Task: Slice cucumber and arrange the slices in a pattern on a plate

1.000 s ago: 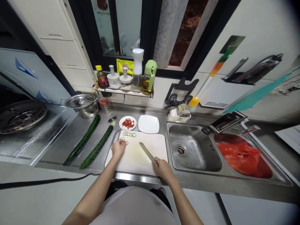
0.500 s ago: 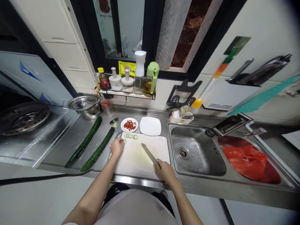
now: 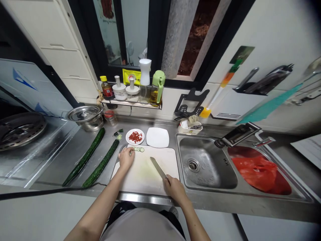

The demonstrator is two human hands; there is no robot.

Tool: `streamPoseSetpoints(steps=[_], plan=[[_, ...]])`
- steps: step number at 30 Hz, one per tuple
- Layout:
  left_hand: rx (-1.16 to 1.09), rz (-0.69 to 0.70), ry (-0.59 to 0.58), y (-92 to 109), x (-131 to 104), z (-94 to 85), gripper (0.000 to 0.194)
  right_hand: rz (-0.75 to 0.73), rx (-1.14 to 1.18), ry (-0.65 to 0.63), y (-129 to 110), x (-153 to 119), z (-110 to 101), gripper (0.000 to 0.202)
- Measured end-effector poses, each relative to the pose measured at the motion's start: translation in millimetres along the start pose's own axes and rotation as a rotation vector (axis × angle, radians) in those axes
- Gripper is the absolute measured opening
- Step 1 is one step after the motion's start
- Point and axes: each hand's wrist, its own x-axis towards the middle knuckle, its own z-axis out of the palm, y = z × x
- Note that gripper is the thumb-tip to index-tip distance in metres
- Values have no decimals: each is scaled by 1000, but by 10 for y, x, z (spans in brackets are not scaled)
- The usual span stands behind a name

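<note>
At the upper left of the white cutting board [image 3: 155, 185], my left hand [image 3: 126, 158] is closed, thumb and fingertips pinched at a thin cucumber slice, mostly hidden by the fingers. The pinch touches the left end of a short overlapping row of cucumber slices [image 3: 139, 149]. My right hand [image 3: 173, 188] grips the handle of a kitchen knife [image 3: 157, 167], whose blade lies low over the board's middle, pointing away and left. Just behind the board sit a white plate of chopped red pieces [image 3: 135, 137] and a bare white square plate [image 3: 157, 137].
Two whole cucumbers [image 3: 85, 157] lie left of the board, with cut ends and a slice [image 3: 119, 137] beyond. A lidded steel pot [image 3: 86, 117] stands behind. The sink [image 3: 208, 160] borders the board's right, and a condiment shelf [image 3: 132, 102] hangs at the back.
My left hand has shifted slightly up the board, bringing the pinched slice to the row's left end. My right hand still holds the knife in about the same place. The view has shifted a little.
</note>
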Motion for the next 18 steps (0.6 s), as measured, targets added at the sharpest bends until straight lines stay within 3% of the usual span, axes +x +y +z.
streamPoseSetpoints(steps=[3, 7, 18], plan=[[47, 103, -58, 193, 51, 85, 29, 15, 18, 10, 1, 9, 28, 31], [147, 121, -99, 348, 100, 201, 31, 31, 34, 10, -15, 12, 46, 30], [201, 138, -108, 353, 140, 305, 25, 54, 34, 16, -15, 37, 95, 32]])
